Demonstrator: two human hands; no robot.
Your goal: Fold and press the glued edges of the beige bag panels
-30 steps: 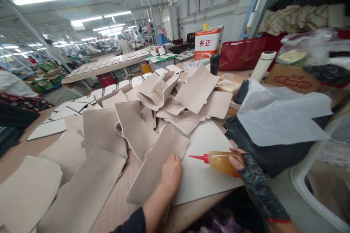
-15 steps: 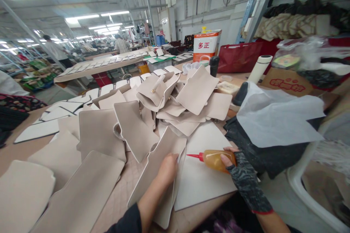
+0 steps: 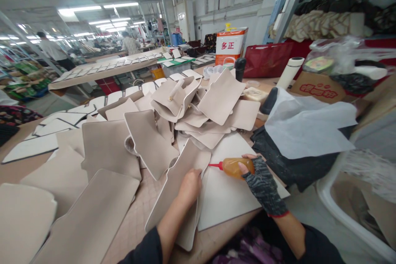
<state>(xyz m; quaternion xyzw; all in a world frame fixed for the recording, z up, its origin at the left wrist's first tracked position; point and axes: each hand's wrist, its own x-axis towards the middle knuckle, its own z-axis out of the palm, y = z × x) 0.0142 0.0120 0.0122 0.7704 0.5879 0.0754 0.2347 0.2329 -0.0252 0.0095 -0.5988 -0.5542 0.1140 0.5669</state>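
Note:
My left hand (image 3: 189,188) is closed on the right edge of a folded beige leather panel (image 3: 173,181), its fingertips partly hidden behind it. In my right hand (image 3: 258,175), which wears a grey fingerless glove, lies a squeeze bottle (image 3: 233,168) of amber liquid, held on its side. The bottle's red nozzle points left, its tip at the panel's edge just above my left fingers. Beneath both hands a white board (image 3: 230,198) lies on the table. More beige panels (image 3: 108,146) are heaped to the left and behind, some with clear loops and small metal fittings.
A large can with a yellow cap (image 3: 230,47) stands at the back. On the right are a white sheet (image 3: 306,126) over black material, a pale flask (image 3: 291,72) and a white chair (image 3: 328,198). White dark-edged pieces (image 3: 31,146) line the left. People stand far off.
My right hand has brought the bottle leftward, so the nozzle tip now meets the panel's edge. My left hand keeps its hold on the panel. The view has shifted slightly.

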